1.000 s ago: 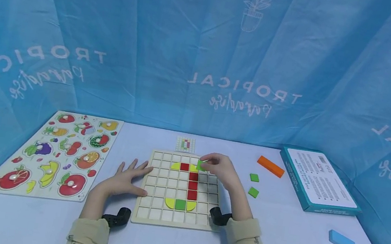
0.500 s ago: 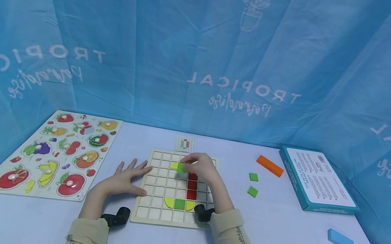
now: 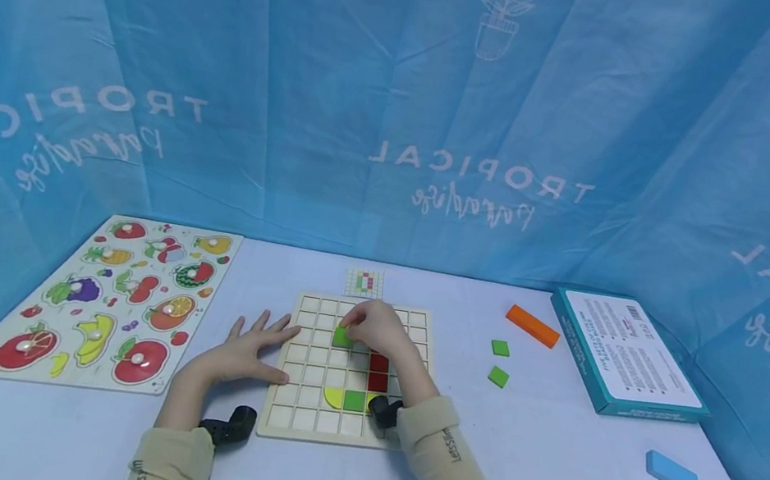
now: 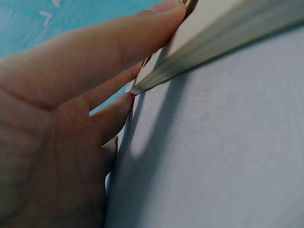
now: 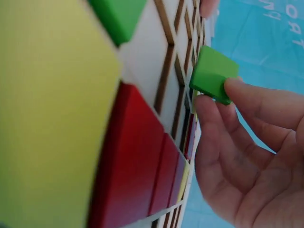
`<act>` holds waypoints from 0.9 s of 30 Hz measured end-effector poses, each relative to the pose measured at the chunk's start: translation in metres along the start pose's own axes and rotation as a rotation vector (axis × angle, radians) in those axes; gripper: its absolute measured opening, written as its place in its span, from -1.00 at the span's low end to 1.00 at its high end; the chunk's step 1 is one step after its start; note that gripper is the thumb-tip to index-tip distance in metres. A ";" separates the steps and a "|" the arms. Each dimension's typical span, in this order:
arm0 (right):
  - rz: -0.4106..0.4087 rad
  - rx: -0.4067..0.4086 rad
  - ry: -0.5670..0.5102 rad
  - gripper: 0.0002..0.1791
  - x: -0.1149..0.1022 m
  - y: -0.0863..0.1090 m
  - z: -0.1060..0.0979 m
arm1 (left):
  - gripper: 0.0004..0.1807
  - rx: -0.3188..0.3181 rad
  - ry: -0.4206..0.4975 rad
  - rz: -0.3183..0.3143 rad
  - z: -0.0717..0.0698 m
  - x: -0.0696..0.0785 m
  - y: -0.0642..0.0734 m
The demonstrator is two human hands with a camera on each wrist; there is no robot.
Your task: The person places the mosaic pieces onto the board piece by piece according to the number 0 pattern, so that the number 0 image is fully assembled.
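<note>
My right hand (image 3: 375,328) pinches a green square tile (image 5: 213,73) between thumb and fingertips, close over the upper part of the wooden grid board (image 3: 298,422). In the right wrist view the tile is tilted. Red square tiles (image 3: 377,373) form a column on the board, partly covered by the hand. Nearer me, a green tile (image 3: 354,400) sits in the grid beside a rounded yellow piece (image 3: 333,397); another yellow piece (image 5: 52,95) looms close in the right wrist view. My left hand (image 3: 245,350) has spread fingers, with thumb and fingertips touching the board's left edge.
A small pattern card (image 3: 364,283) lies behind the board. To the right are two loose green tiles (image 3: 501,348), an orange block (image 3: 532,327), a blue block (image 3: 673,474) and a teal box (image 3: 629,355). A fruit puzzle board (image 3: 113,307) lies left.
My right hand has carried the green tile leftward across the top of the grid, from the right-hand yellow piece to over the left one. My left hand has stayed in place.
</note>
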State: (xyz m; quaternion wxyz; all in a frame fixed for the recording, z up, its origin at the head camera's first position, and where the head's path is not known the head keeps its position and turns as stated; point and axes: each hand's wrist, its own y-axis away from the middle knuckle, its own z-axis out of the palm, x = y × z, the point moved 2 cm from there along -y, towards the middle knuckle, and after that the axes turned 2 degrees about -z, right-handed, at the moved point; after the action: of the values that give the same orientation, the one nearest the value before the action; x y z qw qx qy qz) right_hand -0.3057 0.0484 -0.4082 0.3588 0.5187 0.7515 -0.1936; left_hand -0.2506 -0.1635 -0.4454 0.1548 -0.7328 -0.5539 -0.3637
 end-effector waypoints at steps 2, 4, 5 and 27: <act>-0.001 -0.002 0.022 -0.91 -0.001 0.000 0.001 | -0.06 -0.003 0.001 -0.001 -0.001 0.000 0.000; -0.003 -0.001 0.041 -0.92 -0.001 -0.001 0.001 | -0.06 -0.005 0.005 -0.001 -0.001 0.001 0.000; -0.004 0.001 0.052 -0.92 -0.002 -0.001 0.001 | -0.06 -0.005 0.007 0.000 -0.001 0.002 0.000; 0.046 -0.016 0.197 -0.84 0.001 0.001 0.002 | -0.06 0.000 0.013 -0.009 -0.001 0.003 0.002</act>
State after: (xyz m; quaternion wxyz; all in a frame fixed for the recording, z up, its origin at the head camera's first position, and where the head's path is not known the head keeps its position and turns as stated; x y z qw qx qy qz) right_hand -0.3040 0.0477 -0.4102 0.2918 0.5495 0.7724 -0.1273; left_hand -0.2483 -0.1626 -0.4425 0.1567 -0.7279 -0.5561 -0.3692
